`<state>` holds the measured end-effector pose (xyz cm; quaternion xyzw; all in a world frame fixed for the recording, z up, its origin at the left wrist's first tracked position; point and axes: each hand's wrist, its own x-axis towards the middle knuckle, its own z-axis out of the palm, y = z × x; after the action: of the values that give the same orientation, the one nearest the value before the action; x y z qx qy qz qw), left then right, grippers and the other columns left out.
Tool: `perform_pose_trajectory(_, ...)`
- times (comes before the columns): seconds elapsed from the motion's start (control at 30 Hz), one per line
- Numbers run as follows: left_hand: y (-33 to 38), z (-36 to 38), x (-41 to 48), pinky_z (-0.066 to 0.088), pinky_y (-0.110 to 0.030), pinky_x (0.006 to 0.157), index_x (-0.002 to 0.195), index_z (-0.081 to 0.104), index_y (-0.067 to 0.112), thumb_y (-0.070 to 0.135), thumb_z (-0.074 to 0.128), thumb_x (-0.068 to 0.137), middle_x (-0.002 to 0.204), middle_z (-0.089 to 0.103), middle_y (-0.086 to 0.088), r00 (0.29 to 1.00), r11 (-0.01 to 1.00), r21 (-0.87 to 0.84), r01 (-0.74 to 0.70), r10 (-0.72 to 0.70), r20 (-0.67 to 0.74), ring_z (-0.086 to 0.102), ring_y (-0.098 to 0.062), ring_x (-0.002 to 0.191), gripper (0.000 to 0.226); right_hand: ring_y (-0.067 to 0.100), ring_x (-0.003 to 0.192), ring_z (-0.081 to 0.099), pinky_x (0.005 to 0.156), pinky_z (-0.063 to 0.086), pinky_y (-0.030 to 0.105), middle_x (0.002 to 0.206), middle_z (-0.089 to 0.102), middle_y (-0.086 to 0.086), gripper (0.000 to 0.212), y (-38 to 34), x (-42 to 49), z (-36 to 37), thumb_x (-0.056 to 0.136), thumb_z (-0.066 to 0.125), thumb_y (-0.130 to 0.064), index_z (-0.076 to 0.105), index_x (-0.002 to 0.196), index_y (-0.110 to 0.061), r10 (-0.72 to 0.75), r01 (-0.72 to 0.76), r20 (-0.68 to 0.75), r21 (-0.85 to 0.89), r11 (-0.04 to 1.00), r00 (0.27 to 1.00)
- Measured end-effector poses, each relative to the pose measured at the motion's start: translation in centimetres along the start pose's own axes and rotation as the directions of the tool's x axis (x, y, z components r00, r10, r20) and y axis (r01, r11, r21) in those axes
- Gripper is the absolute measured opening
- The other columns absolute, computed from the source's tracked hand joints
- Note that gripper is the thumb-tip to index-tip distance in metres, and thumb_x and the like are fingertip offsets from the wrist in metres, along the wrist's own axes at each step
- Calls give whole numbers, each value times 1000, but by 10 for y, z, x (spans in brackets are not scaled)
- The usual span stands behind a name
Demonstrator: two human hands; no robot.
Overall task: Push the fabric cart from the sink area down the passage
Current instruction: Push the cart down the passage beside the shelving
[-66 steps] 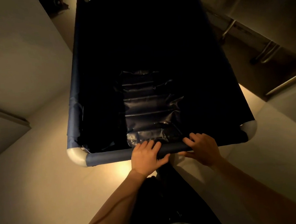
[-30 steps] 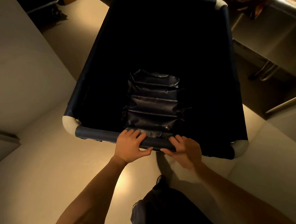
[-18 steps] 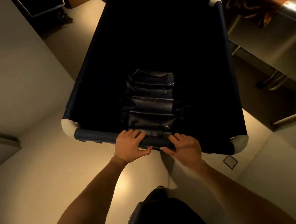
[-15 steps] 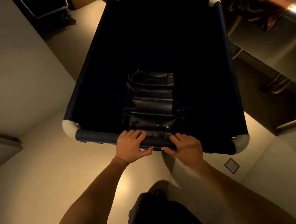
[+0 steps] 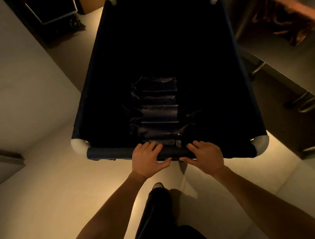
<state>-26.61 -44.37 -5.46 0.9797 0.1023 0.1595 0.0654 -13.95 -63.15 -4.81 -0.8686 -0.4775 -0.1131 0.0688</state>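
A dark navy fabric cart [image 5: 106,155] with pale rounded corner pieces fills the middle of the view, its far end pointing away from me. Crumpled dark plastic [image 5: 158,111] lies in its bottom. My left hand [image 5: 149,159] grips the padded near rail, fingers curled over the top. My right hand [image 5: 204,156] grips the same rail just to its right. Both arms are stretched forward, and one dark trouser leg and shoe show below them.
A pale wall [image 5: 14,79] runs close along the cart's left side. A stainless steel counter [image 5: 272,37] with a brownish cloth [image 5: 285,14] on its edge stands on the right. A metal-framed trolley [image 5: 54,11] sits ahead on the left, beside a cardboard box [image 5: 91,2].
The cart has rolled forward and its near end has swung right, so it points more straight ahead. Both hands stayed on the rail. The trolley ahead has come further into view.
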Motion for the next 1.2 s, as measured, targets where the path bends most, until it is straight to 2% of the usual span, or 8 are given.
perform_pose_trajectory(0.17,-2,15,27,44,-28,61,89,68,20,64,56,74,72,64,1,998,998,-19,57,-57,23,59,-18,64,47,19,58,60,50,39,22,72,64,1,57,29,28,16,83,36,-65,66,91,-18,-56,56,4,30,998,998)
perform_pose_trajectory(0.37,-4,29,61,40,-26,60,85,68,22,62,59,73,69,62,3,995,995,-6,96,-96,5,58,-16,63,42,19,59,61,50,42,23,73,64,1,69,58,63,29,88,16,-68,64,88,-20,-93,93,16,47,995,995)
perform_pose_trajectory(0.77,-21,59,139,43,-27,61,86,68,21,61,54,74,70,64,2,975,974,58,221,-219,-38,60,-17,64,44,18,60,61,52,43,23,74,65,0,64,117,157,61,88,21,-68,64,89,-20,-231,229,6,98,968,973)
perform_pose_trajectory(0.93,-30,70,170,43,-27,58,84,68,20,61,54,73,68,63,2,962,958,90,271,-265,-71,59,-18,61,45,19,60,61,51,44,24,74,65,0,55,137,196,75,83,33,-66,64,92,-21,-290,289,-1,105,952,957)
perform_pose_trajectory(1.2,-45,86,211,44,-27,60,87,69,19,63,50,74,70,65,1,940,932,129,338,-327,-96,60,-19,62,49,18,62,61,52,41,23,76,65,-2,56,162,253,91,82,31,-67,63,92,-23,-364,362,-1,119,925,931)
